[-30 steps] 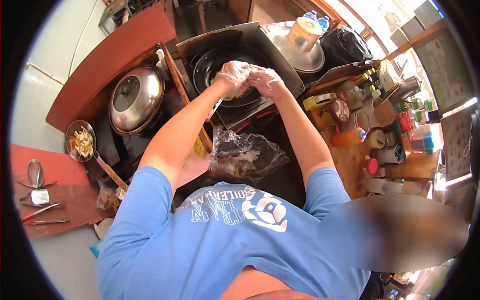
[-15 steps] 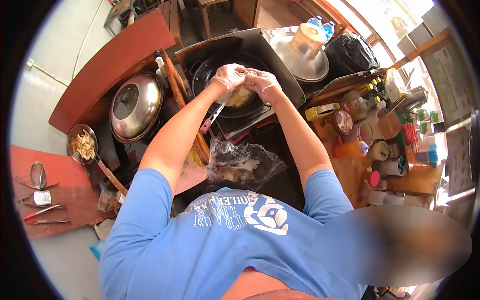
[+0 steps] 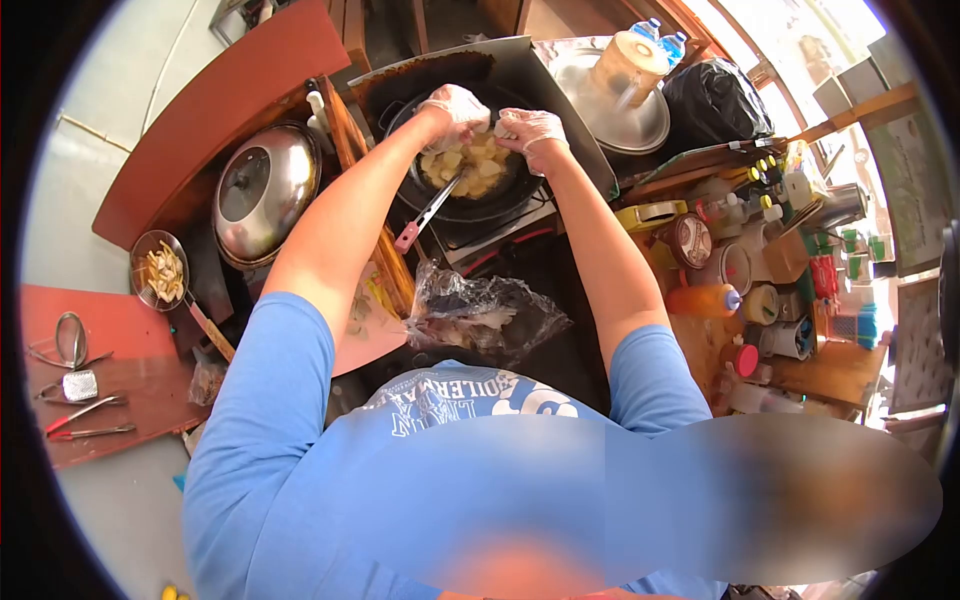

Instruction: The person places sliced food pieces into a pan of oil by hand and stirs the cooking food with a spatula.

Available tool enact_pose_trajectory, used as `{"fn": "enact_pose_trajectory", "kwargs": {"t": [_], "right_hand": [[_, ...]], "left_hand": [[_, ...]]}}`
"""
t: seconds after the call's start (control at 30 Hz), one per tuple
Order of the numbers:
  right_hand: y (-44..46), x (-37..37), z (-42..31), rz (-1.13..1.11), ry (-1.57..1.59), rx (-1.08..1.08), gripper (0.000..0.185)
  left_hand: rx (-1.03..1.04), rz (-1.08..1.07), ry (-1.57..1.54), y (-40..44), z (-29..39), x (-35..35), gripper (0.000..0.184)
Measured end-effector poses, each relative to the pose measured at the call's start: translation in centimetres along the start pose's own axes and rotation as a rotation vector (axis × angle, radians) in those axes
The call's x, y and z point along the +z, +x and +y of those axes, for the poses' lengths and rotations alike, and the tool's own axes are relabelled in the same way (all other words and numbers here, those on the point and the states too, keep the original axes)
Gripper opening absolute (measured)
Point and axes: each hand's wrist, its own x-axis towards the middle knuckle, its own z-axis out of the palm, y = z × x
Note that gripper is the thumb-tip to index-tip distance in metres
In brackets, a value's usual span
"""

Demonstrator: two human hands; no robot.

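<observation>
both arms stretch forward from the body, elbows nearly straight, forearms angling inward until the hands meet over the black wok. the left hand, in a clear plastic glove, bends at the wrist with its knuckles up and fingers curled inward; whether it grips anything is hidden. the right hand, gloved likewise, sits just beside it, fingers bent toward the left; a pale bit shows at its fingertips, but i cannot tell whether it is pinched. below the hands, pale food pieces lie in the wok, and a pink-handled metal utensil leans among them, its handle out over the rim. a clear plastic bag lies between the forearms, nearer the body.
</observation>
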Motion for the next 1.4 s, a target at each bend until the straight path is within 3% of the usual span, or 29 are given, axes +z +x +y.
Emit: {"fn": "enact_pose_trajectory", "kwargs": {"t": [0.03, 0.07, 0.1, 0.13, 0.17, 0.23, 0.3, 0.37, 0.43, 0.5, 0.53, 0.63, 0.67, 0.7, 0.73, 0.77, 0.8, 0.83, 0.9, 0.93, 0.97, 1.03, 1.1, 1.13, 1.17, 1.23, 1.3, 1.33, 1.4], "right_hand": [[1.8, -1.6, 1.7, 0.002, 0.000, 0.002, 0.017], [5.0, -4.2, 4.6, -0.073, -0.389, -0.261, 0.021], [5.1, -4.6, 4.9, -0.094, -0.505, -0.327, 0.023], [5.2, -4.9, 5.2, -0.108, -0.620, -0.398, 0.025], [5.2, -5.3, 5.5, -0.115, -0.731, -0.472, 0.027], [-1.0, -1.4, -0.2, 0.101, -0.398, 0.116, 0.028], [-1.6, -1.5, -0.2, 0.115, -0.377, 0.120, 0.026], [-0.4, -2.4, 1.3, 0.131, -0.162, 0.085, 0.024], [-0.5, -2.5, 1.2, 0.076, -0.050, 0.052, 0.021], [-0.1, -2.5, 1.3, -0.140, 0.066, -0.012, 0.018], [0.4, -2.7, 1.6, -0.241, -0.085, -0.118, 0.016], [2.9, -4.0, 3.1, -0.373, -0.450, -0.425, 0.012], [3.8, -4.3, 3.8, -0.408, -0.510, -0.495, 0.014], [5.1, -5.5, 4.1, -0.363, -0.673, -0.486, 0.017], [6.2, -6.6, 4.4, -0.323, -0.838, -0.473, 0.021], [5.5, -5.4, 3.8, -0.299, -1.206, -0.473, 0.023], [4.7, -4.0, 3.1, -0.290, -1.575, -0.483, 0.026], [1.6, -1.6, 0.1, -0.314, -2.177, -0.650, 0.027], [1.9, -1.8, 0.7, -0.309, -2.173, -0.597, 0.022], [2.2, -1.0, 1.3, -0.216, -2.082, -0.326, 0.019], [2.3, -0.6, 1.6, -0.178, -2.030, -0.237, 0.024], [2.5, 0.0, 2.1, -0.090, -1.924, -0.072, 0.038], [0.9, 1.1, 2.5, 0.003, -1.889, -0.268, 0.026], [0.4, 1.6, 2.5, 0.045, -1.844, -0.260, 0.030], [-0.1, 1.7, 2.6, 0.055, -1.858, -0.305, 0.033], [-2.6, 3.1, 1.7, 0.085, -1.758, -0.316, 0.037], [-4.2, 3.5, 1.1, 0.082, -1.642, -0.202, 0.040], [-5.8, 4.3, 0.7, 0.118, -1.589, -0.192, 0.038], [-9.2, 5.2, 0.6, 0.170, -1.158, -0.086, 0.037]], "left_hand": [[0.000, -0.002, -0.002, 0.5, -0.7, 0.2, 0.021], [-0.123, -0.060, 0.163, 1.2, -2.1, 0.7, 0.021], [-0.245, -0.116, 0.329, 1.8, -3.2, 1.3, 0.022], [-0.240, 0.071, 0.512, 1.2, -3.2, 2.2, 0.026], [-0.216, -0.084, 0.500, 0.7, -3.5, 2.1, 0.026], [-0.294, -0.085, 0.460, 0.2, -4.2, 2.8, 0.026], [-0.296, 0.022, 0.385, 0.3, -5.0, 3.7, 0.029], [-0.075, 0.263, 0.335, -0.7, -3.3, 3.6, 0.032], [0.227, 0.293, 0.221, -0.4, -1.8, 4.3, 0.038], [0.326, 0.175, 0.018, -1.7, 0.5, 4.3, 0.034], [0.495, 0.253, 0.140, -0.8, -0.1, 4.8, 0.028], [0.595, 0.393, 0.237, -0.2, -1.4, 4.7, 0.022], [0.363, 0.170, 0.364, -1.5, 0.0, 3.1, 0.030], [0.336, 0.330, 0.251, -1.9, -1.4, 3.6, 0.041], [0.484, 0.340, 0.530, -0.9, -4.1, 3.8, 0.050], [0.264, 0.219, 0.455, -6.6, -0.4, 0.4, 0.051], [0.174, 0.079, 0.547, -9.0, 1.2, -2.0, 0.051], [0.419, 0.282, 0.707, -7.4, -3.0, -1.2, 0.048], [0.358, 0.435, 0.516, -18.5, -0.6, -5.6, 0.032], [0.313, 0.487, 0.339, -23.0, -1.1, -6.9, 0.038], [0.272, 0.538, 0.162, -26.9, -2.3, -7.8, 0.045], [0.197, 0.767, 0.262, -32.7, -7.2, -6.3, 0.036], [0.005, 0.905, -0.122, -38.2, -14.3, -1.8, 0.030], [-0.127, 0.922, -0.189, -41.3, -16.7, 0.8, 0.025], [-0.299, 0.911, -0.203, -43.8, -20.9, 4.8, 0.023], [-0.746, 0.597, -0.168, -47.9, -31.6, 15.9, 0.034], [-0.876, 0.344, 0.054, -49.8, -30.1, 17.9, 0.043], [-0.918, 0.414, 0.035, -49.7, -31.1, 19.3, 0.040], [-0.961, 0.479, 0.011, -49.2, -32.4, 20.5, 0.038]]}}
